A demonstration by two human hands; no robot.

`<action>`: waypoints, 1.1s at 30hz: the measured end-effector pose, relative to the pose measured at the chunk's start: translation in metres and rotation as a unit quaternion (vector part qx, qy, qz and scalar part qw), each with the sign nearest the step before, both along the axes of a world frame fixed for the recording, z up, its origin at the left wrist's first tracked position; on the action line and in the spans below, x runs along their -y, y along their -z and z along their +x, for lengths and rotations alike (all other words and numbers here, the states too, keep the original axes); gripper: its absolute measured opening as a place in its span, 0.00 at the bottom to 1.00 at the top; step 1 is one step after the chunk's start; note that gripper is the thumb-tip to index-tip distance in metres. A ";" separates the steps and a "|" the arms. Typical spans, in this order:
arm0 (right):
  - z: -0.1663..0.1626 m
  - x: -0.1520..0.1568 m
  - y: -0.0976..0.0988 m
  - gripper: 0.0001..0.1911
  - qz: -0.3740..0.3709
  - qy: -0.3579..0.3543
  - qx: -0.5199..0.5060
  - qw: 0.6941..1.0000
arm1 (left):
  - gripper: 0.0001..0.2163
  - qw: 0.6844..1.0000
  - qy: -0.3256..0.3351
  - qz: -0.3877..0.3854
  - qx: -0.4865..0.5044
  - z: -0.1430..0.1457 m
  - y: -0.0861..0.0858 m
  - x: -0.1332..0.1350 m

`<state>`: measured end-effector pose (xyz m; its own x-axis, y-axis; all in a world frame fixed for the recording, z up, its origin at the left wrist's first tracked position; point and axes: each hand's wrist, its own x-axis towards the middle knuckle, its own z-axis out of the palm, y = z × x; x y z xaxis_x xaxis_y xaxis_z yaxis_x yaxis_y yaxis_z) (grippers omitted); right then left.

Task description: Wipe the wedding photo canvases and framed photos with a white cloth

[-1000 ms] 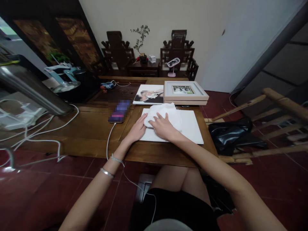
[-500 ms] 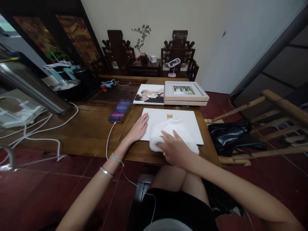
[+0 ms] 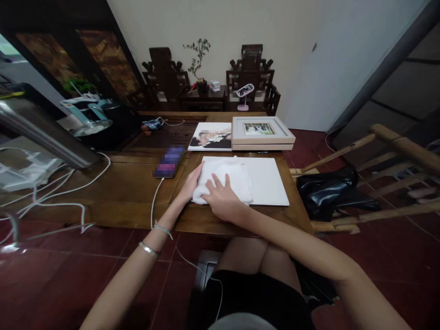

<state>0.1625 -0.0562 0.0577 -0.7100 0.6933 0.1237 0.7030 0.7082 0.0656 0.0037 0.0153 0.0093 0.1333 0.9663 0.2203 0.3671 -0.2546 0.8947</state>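
Observation:
A white cloth (image 3: pixel 227 178) lies bunched on the left part of a flat white board (image 3: pixel 266 183) on the wooden table (image 3: pixel 130 188). My right hand (image 3: pixel 222 199) presses down on the cloth, fingers spread flat over it. My left hand (image 3: pixel 190 184) rests flat at the board's left edge, its fingers touching the cloth's side. A bracelet and a thread band circle my left wrist.
A phone (image 3: pixel 168 162) on a white charging cable lies left of the board. Behind it sit a photo print (image 3: pixel 211 137) and a stacked wooden picture frame (image 3: pixel 261 133). A black bag (image 3: pixel 330 192) rests among bamboo poles at right. White cables trail at left.
My right hand has slid the cloth from the board's far middle to its near right edge, then back over to the left part. My left hand stayed at the board's left edge.

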 end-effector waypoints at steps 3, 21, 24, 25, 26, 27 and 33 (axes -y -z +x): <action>0.018 0.020 0.002 0.16 0.005 -0.101 -0.013 0.995 | 0.30 1.000 -0.006 -0.001 0.001 0.004 -0.003 0.005; 0.031 -0.070 -0.037 0.17 -0.150 0.127 -0.154 0.968 | 0.28 0.980 0.046 0.098 -0.168 0.008 0.004 0.003; 0.012 -0.096 -0.040 0.15 -0.165 0.101 -0.180 0.964 | 0.27 0.977 0.043 0.100 -0.181 0.007 0.005 0.002; 0.005 -0.103 -0.039 0.15 -0.167 0.087 -0.172 0.967 | 0.26 0.977 0.042 0.102 -0.182 0.007 0.006 0.002; -0.002 -0.109 -0.039 0.14 -0.168 0.075 -0.160 0.970 | 0.26 0.977 0.043 0.105 -0.182 0.007 0.006 0.002; -0.007 -0.113 -0.039 0.14 -0.169 0.068 -0.150 0.972 | 0.25 0.976 0.045 0.108 -0.182 0.006 0.006 0.001; -0.003 -0.128 -0.044 0.15 -0.169 0.075 -0.120 0.975 | 0.24 0.971 0.049 0.108 -0.206 0.005 0.007 0.001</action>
